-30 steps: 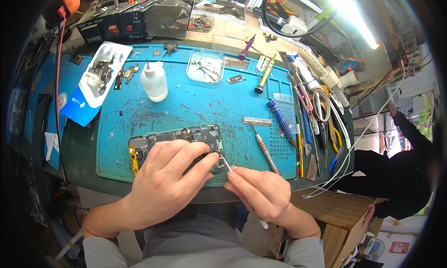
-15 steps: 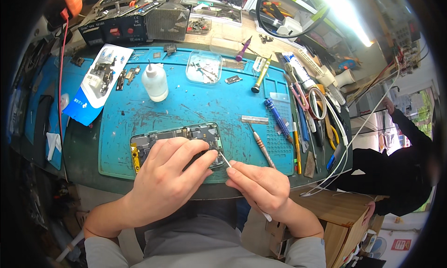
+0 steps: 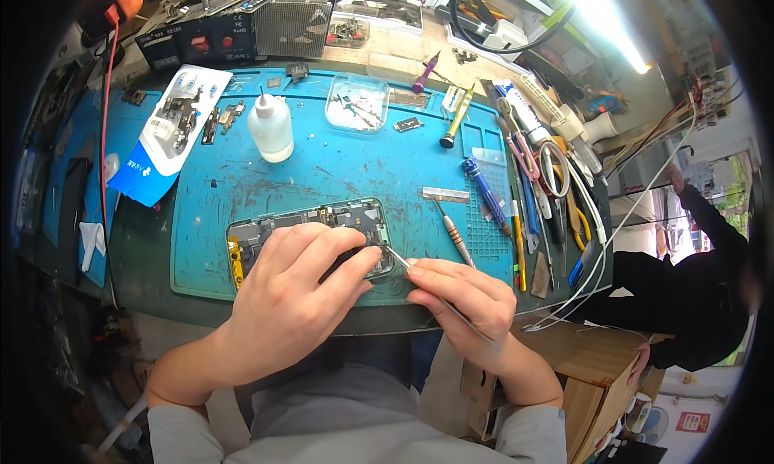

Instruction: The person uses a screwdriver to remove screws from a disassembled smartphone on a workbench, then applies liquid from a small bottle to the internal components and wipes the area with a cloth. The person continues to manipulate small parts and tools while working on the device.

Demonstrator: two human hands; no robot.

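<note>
An opened phone (image 3: pixel 357 215) lies on the blue mat near the bench's front edge, its inner boards and a yellow strip at its left end showing. My left hand (image 3: pixel 294 287) is bent over it with curled fingers; two fingertips rest at its right part, and the palm hides much of the middle. Pinched in my right hand (image 3: pixel 468 303) is a slim metal tool (image 3: pixel 397 257), its tip at the phone's right end beside my left fingertip. Whether the tool is tweezers or a pick, I cannot make out. Any small part under the fingertips is hidden.
Beyond the phone stand a clear dropper bottle (image 3: pixel 272 132) and a small parts tray (image 3: pixel 356 103). A screwdriver (image 3: pixel 458 234) and a metal ruler-like strip (image 3: pixel 446 195) lie to its right. Several tools and a white cable (image 3: pixel 601 246) line the right edge. A person (image 3: pixel 685 303) in black is at right.
My right hand and the tool have shifted slightly right and up, with the tool's rear end swung. My left hand stays over the phone. The whole view has tilted a little.
</note>
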